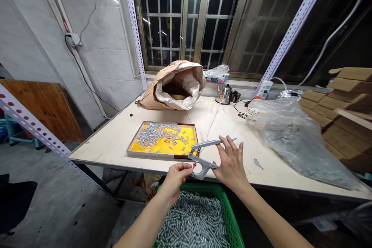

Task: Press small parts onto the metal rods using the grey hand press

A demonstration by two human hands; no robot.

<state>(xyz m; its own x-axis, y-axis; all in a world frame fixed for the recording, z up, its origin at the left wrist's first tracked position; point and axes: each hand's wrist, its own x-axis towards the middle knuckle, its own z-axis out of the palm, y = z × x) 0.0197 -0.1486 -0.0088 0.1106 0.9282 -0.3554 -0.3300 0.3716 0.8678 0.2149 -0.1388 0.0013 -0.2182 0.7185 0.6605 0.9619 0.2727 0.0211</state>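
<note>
In my right hand [231, 161] is a grey hand tool with two spread handles and a coil spring, like pliers [205, 164]; the fingers wrap its handles. My left hand [177, 176] pinches a tiny metal piece [193, 166] with a bit of red beside the tool's jaw end. Just behind the tool, a shallow tray [157, 155] with a yellow bottom bears a heap of small silver metal parts [154, 133]. Below both hands, a green plastic basket [232, 221] is filled with similar silver metal parts [194, 221].
An open brown paper sack [149, 93] lies on the white table [101, 143] behind the tray. A metal kettle [223, 95] stands near the window. On the right are a clear plastic bag [296, 135] and stacked cardboard boxes [345, 124]. Perforated metal posts [293, 27] rise at the table's sides.
</note>
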